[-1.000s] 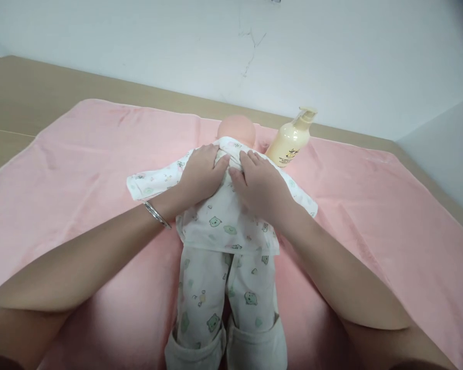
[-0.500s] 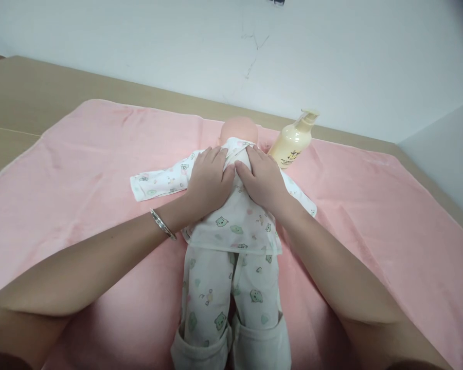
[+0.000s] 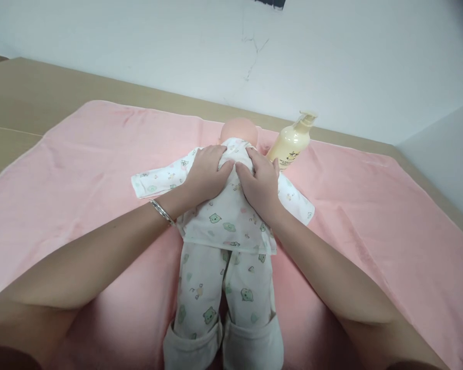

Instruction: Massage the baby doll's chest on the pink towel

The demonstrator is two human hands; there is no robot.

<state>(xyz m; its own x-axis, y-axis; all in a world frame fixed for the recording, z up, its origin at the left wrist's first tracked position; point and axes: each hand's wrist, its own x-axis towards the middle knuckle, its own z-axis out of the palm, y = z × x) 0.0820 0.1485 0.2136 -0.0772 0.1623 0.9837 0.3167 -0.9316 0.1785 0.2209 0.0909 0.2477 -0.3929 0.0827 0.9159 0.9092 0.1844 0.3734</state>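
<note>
A baby doll (image 3: pixel 231 221) in a white shirt and trousers with a green animal print lies lengthwise in front of me, its head at the far end. Its face does not show. My left hand (image 3: pixel 208 174) is curved over the left side of the doll's upper body, thumb pointing inward. On the opposite side, my right hand (image 3: pixel 260 185) wraps around the upper body, its fingers spread a little. Both thumbs rest on the shirt near the middle, close together. Parts of the fingers are hidden. A silver bangle (image 3: pixel 162 212) circles my left wrist.
The doll lies on a pink blanket (image 3: pixel 100 154) spread over a wooden table (image 3: pixel 61 79). A pale yellow pump bottle (image 3: pixel 291 141) stands beyond my right hand, beside the doll's head. A white wall (image 3: pixel 170 51) rises behind the table.
The doll's trousers and shirt hem have shifted slightly left. My fingers have curled more around the doll's sides, and my right hand has turned a little.
</note>
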